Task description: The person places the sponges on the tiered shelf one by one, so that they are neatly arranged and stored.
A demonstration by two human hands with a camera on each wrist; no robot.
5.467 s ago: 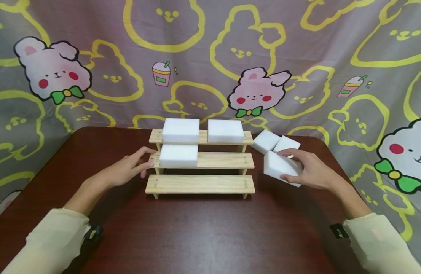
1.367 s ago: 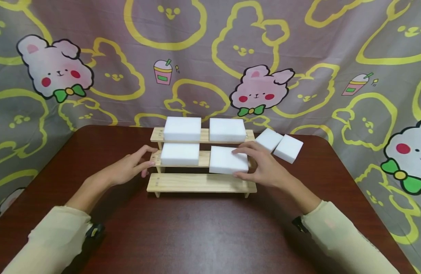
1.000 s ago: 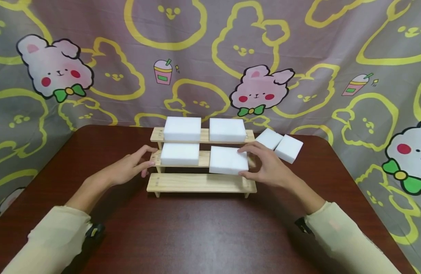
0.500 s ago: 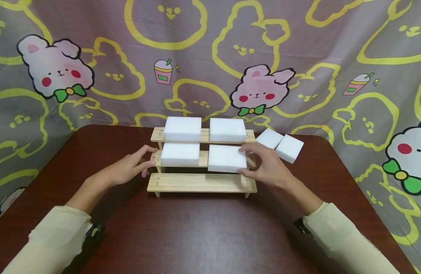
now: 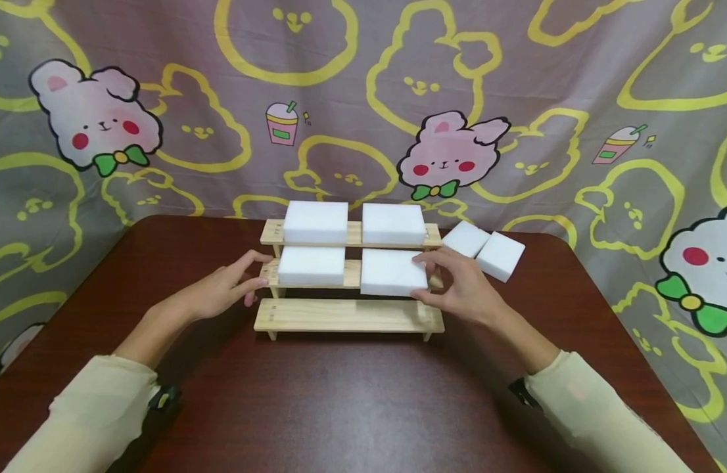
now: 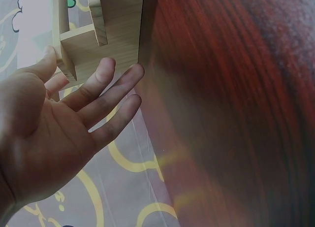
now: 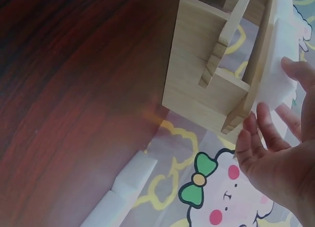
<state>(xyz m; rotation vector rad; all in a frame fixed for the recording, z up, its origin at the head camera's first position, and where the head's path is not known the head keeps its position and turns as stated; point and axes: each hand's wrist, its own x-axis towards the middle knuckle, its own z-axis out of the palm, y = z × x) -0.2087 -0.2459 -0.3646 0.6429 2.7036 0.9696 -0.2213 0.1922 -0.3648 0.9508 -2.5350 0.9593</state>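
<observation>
A three-tier wooden display rack (image 5: 348, 316) stands on the table. My right hand (image 5: 464, 284) pinches the right end of a white sponge block (image 5: 393, 271) on the middle tier, thumb at its front face and index finger on the far side. The right wrist view shows this hand (image 7: 280, 143) beside the rack's end, its other fingers loosely bent. My left hand (image 5: 218, 289) holds the left end of the middle tier between thumb and index finger. Its remaining fingers reach out below the tier in the left wrist view. Another white block (image 5: 311, 265) lies left on that tier.
Two white blocks, left (image 5: 316, 222) and right (image 5: 393, 224), sit on the top tier. Two more, one (image 5: 465, 239) leaning against the other (image 5: 501, 256), lie on the dark wooden table (image 5: 340, 401) right of the rack. A patterned curtain (image 5: 340, 98) hangs behind.
My right hand has carried a white block from the table at right leftward onto the middle tier, then shifted it slightly back. My left hand has stayed at the rack's left end.
</observation>
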